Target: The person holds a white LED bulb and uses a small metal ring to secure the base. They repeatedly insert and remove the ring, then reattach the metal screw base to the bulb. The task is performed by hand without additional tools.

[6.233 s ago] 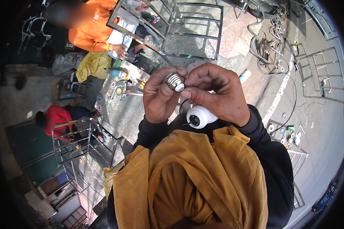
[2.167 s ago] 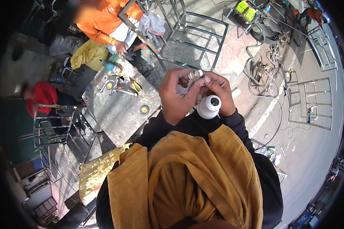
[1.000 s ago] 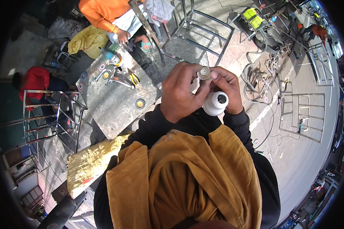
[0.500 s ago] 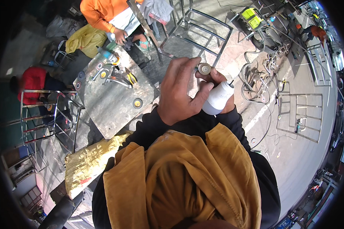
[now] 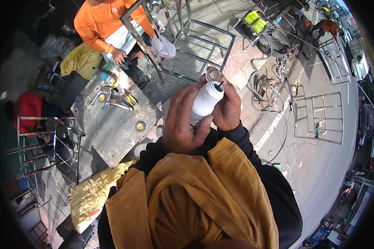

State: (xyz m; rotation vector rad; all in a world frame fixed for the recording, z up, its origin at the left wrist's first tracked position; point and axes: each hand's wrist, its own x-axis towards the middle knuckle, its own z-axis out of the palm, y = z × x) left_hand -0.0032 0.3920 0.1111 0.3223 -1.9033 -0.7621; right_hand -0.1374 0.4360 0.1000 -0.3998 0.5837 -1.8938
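A white plastic bottle [image 5: 204,102] is tilted in front of my chest, its uncapped neck pointing up and right. A thin dark stick or tube shows at its mouth. My left hand [image 5: 180,120] curls around the bottle's left side, with the thumb across its lower part. My right hand [image 5: 230,106] is closed along the other side. Between its fingertips, just above the neck, is a round, pale brownish cap [image 5: 212,74] with ringed edges. The bottle hides part of the right hand's grip.
A worktable [image 5: 108,139] at left carries an angle grinder [image 5: 106,77], pliers [image 5: 131,101] and several discs. Metal frames [image 5: 205,39] stand ahead. A person in orange [image 5: 97,25] sits beyond the table. Tangled cables [image 5: 270,89] and another frame [image 5: 320,118] lie at right.
The bottle has moved left and lower, turning its open mouth into view. My left hand has left the cap and closed around the bottle; the cap stays at my right fingertips.
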